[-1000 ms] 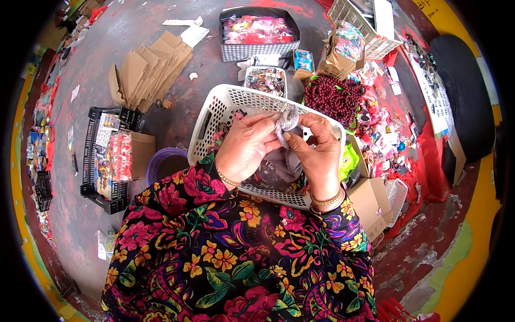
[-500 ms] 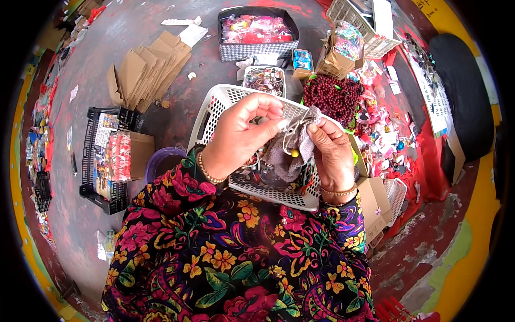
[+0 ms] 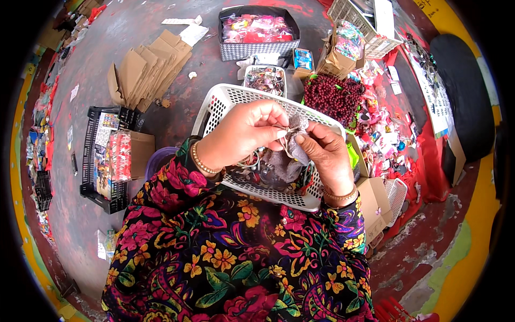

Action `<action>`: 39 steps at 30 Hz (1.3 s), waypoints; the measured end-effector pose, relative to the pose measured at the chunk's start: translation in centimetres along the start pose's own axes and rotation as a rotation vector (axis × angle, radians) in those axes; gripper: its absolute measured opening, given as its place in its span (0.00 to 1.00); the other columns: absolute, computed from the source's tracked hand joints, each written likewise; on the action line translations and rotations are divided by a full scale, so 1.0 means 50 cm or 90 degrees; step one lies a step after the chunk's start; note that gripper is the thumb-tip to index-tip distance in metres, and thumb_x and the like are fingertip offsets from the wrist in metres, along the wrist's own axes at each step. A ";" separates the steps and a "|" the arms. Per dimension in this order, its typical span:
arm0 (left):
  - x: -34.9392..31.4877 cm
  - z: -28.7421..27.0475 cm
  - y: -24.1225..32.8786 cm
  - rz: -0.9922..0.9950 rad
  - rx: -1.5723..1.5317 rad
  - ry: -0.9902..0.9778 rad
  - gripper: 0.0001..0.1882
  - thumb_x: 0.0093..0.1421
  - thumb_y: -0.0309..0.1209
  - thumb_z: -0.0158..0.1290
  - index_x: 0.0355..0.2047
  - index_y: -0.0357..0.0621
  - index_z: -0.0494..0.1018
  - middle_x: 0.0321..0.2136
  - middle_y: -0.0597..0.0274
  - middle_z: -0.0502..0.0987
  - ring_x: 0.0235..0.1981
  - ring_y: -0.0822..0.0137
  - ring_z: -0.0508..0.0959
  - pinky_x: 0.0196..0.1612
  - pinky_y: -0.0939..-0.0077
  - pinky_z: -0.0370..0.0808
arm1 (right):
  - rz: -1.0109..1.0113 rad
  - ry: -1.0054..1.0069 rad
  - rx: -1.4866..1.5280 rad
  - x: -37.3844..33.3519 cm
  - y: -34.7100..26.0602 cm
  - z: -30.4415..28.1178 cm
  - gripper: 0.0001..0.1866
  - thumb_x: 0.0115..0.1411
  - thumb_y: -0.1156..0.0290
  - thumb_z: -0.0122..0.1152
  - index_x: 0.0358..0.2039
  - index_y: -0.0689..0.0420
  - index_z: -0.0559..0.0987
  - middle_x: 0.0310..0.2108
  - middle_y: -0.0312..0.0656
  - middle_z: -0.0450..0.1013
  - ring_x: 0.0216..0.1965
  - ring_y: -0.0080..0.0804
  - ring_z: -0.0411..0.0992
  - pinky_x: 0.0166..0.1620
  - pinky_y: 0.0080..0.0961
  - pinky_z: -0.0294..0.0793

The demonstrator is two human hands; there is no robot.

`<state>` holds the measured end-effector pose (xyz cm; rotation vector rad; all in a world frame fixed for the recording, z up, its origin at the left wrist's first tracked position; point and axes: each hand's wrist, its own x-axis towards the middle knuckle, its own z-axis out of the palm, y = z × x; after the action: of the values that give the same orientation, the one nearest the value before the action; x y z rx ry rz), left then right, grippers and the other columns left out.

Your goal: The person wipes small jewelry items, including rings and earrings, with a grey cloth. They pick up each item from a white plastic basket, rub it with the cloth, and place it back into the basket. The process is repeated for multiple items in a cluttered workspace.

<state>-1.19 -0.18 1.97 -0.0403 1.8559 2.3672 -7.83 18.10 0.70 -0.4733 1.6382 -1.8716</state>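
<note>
A grey, fuzzy piece of cloth (image 3: 296,150) with a thin pale cord is held up between my two hands. My left hand (image 3: 244,131) is closed, thumb and fingertips pinching the cord at the cloth's gathered upper part. Gripping the cloth from the other side, my right hand (image 3: 330,155) presses its thumb on the front, with its fingers partly behind. The lower cloth hangs over a white perforated plastic basket (image 3: 210,110), which sits close to my body. Tangled cords and small trinkets (image 3: 257,174) lie inside it, partly hidden by my hands.
Beyond the basket stand a smaller white basket of trinkets (image 3: 264,79), dark red beads (image 3: 332,99) and a checked bin (image 3: 257,51) of pink packets. Left are a black crate (image 3: 88,177), a purple tub (image 3: 159,161) and flattened cardboard (image 3: 147,70). Loose items (image 3: 386,139) cover the right.
My left hand has moved right and slightly down to meet the cloth, and now pinches its cord. My right hand has shifted its grip slightly lower, bunching the cloth.
</note>
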 end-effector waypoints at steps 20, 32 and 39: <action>0.001 -0.002 -0.026 0.004 -0.044 0.000 0.07 0.58 0.23 0.47 0.37 0.34 0.67 0.31 0.63 0.72 0.32 0.73 0.74 0.35 0.81 0.73 | -0.058 0.051 -0.092 -0.007 -0.007 -0.007 0.12 0.58 0.70 0.54 0.38 0.65 0.75 0.25 0.29 0.69 0.27 0.13 0.62 0.31 0.11 0.64; -0.003 0.031 -0.026 0.119 0.170 0.048 0.02 0.56 0.20 0.45 0.27 0.34 0.67 0.20 0.64 0.71 0.23 0.78 0.73 0.26 0.84 0.70 | -0.085 -0.065 -0.293 0.001 -0.013 0.000 0.08 0.57 0.70 0.54 0.32 0.63 0.73 0.21 0.39 0.68 0.24 0.21 0.62 0.29 0.19 0.64; -0.003 0.032 -0.037 0.072 0.046 0.041 0.03 0.59 0.23 0.43 0.30 0.37 0.66 0.22 0.67 0.70 0.23 0.79 0.70 0.27 0.86 0.68 | -0.050 -0.104 -0.306 0.004 -0.019 -0.003 0.10 0.58 0.68 0.52 0.27 0.63 0.72 0.18 0.40 0.65 0.21 0.22 0.59 0.25 0.22 0.61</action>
<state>-0.74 1.77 0.57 -0.0032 2.0230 2.3960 -8.25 18.15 1.57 -0.8746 1.9765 -1.4337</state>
